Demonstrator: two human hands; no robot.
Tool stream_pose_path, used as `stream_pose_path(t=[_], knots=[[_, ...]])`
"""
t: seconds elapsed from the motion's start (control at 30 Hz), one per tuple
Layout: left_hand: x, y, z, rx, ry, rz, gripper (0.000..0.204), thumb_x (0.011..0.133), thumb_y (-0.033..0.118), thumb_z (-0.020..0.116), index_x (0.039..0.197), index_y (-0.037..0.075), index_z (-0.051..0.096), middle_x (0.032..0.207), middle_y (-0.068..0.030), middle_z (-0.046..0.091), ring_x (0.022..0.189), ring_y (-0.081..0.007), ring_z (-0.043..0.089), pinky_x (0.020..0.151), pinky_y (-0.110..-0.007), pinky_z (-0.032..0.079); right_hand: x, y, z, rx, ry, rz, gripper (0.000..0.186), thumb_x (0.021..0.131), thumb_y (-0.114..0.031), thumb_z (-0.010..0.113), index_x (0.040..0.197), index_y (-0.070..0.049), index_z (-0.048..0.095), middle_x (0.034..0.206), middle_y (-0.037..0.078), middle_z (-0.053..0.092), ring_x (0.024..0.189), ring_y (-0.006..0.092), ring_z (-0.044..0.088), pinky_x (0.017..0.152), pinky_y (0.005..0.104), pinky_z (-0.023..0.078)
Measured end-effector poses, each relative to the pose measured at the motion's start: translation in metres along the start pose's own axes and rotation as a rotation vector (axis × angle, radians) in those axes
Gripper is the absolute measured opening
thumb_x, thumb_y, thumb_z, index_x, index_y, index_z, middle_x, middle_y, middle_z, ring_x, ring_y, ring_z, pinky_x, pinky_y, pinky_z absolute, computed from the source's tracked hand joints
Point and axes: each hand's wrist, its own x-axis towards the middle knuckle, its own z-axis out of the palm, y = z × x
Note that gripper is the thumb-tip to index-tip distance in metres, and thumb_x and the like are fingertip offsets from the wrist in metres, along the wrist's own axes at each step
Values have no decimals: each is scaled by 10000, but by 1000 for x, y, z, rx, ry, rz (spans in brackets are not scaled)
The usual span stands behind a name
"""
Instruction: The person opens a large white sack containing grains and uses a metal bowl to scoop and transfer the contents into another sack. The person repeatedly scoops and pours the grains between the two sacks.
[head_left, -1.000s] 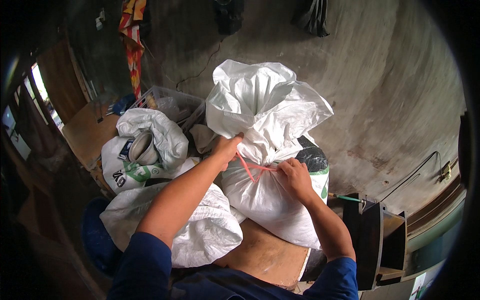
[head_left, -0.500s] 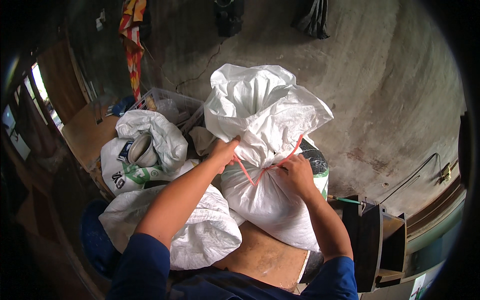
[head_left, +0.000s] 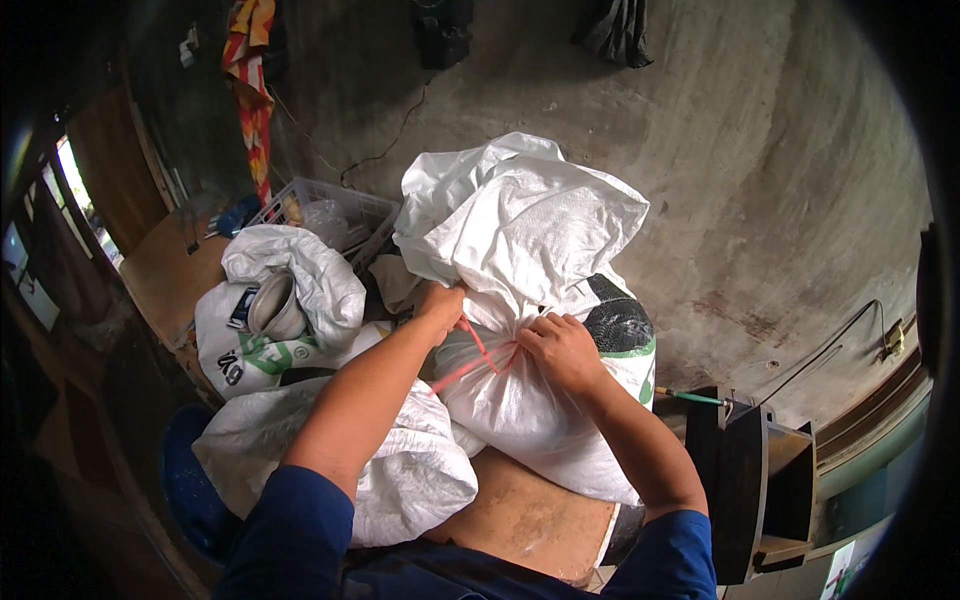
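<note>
A filled white woven sack [head_left: 530,430] stands in front of me, its neck cinched with a pink plastic string [head_left: 466,364] and its loose white top flopped above. My left hand [head_left: 440,310] is closed on the string at the left of the neck, with strands hanging down across the sack. My right hand [head_left: 557,345] is closed, fingers pinched on the gathered neck where the string crosses; its fingertips partly hide what they hold. Behind the sack at the right is a dark bundle [head_left: 618,318].
Other white sacks [head_left: 420,475] lie at the left, one with a metal bowl [head_left: 276,303]. Behind them sit a plastic crate [head_left: 357,208] and a wooden board [head_left: 165,265]. A blue tub [head_left: 180,480] is lower left, black shelving [head_left: 760,490] at the right, below a concrete wall.
The sack's top has slumped leftward and folded over. My right hand has shifted left onto the neck. The string end that pointed up at the right now lies lower, toward the left.
</note>
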Motion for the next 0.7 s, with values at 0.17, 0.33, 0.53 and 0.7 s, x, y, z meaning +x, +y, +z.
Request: stream_pose_path(t=[0.17,0.33,0.53,0.7], knots=[[10,-4,2,22,-69,-43,360,969,314,571,879,-32,611,705,-148,648,490,-205,616,419,-337,367,-2,2,14,-159,58,-124,212,813,-196,613,967,-77,696,954,49,633,881,212,646,744,351,539],[21,-7,-3,31,-164,-122,442,997,425,527,996,-12,596,745,-156,670,537,-235,661,385,-303,347,-2,0,30,-280,126,-202,246,788,-217,626,946,-40,693,889,74,594,790,207,628,620,331,533],[10,1,-12,53,-209,-114,611,995,597,494,1127,5,573,782,-166,680,563,-249,678,381,-283,345,2,-8,33,-363,104,-187,209,819,-229,601,905,-57,683,850,62,564,767,199,605,602,313,496],[-1,-2,-14,44,-197,-54,684,985,648,494,1244,16,540,814,-167,684,558,-239,671,380,-287,349,4,-4,18,-267,-34,-253,177,894,-199,554,935,-61,656,876,74,576,808,222,610,718,338,491]])
